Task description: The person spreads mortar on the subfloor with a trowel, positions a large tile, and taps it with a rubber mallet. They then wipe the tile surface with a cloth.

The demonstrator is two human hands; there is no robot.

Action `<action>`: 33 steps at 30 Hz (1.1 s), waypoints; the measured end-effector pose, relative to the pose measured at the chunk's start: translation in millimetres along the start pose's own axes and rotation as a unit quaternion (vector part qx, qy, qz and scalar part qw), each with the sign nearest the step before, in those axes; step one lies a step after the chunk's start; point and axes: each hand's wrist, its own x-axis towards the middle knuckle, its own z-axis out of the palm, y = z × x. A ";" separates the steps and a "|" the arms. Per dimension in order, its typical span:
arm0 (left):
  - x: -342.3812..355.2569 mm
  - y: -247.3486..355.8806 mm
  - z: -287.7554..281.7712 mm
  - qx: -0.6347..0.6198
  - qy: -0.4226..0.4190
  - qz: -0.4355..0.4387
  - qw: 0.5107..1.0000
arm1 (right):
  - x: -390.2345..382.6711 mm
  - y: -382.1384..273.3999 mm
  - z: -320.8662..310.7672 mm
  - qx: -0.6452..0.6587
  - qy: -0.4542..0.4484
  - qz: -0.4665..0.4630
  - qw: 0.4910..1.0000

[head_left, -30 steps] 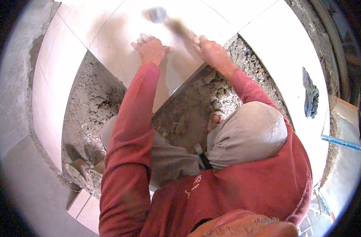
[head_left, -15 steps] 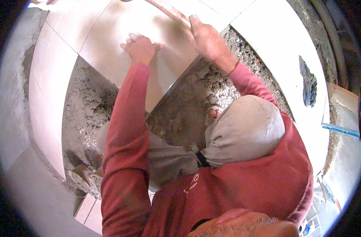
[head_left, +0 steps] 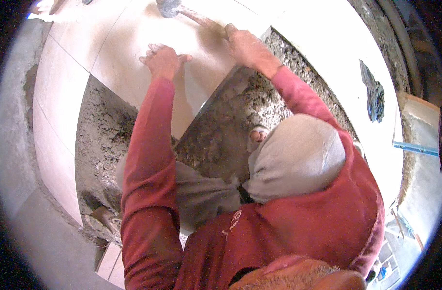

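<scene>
In the right hand (head_left: 247, 47), closed around the near end of the handle: one mallet (head_left: 200, 19), with its single grey head out to the left of the fist, straight beyond the left hand (head_left: 162, 62) and apart from those fingers. Hard to tell whether touching what lies below. Under the left hand, laid flat with fingers spread wide: one large pale tile (head_left: 209, 72), reaching past the fingertips and back beneath the wrist to a near corner just beside the left forearm. Flanking that corner, two visible patches of rough grey mortar (head_left: 216, 116), one to each side. On the right-hand patch, one set of bare toes (head_left: 257, 135), partly hidden behind a knee. Around these, two bent legs (head_left: 293, 159) in grey trousers and two red sleeves (head_left: 151, 140). Farther right, one crumpled dark scrap (head_left: 372, 96) on white floor (head_left: 337, 53), then one blue bar (head_left: 415, 148). Along the left, at least two more pale tiles (head_left: 56, 130), edged by grey concrete (head_left: 18, 121).
</scene>
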 end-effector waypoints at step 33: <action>122.1 -248.2 72.9 -0.176 0.297 -0.031 0.938 | 21.0 -26.9 59.6 0.078 -0.016 0.009 0.997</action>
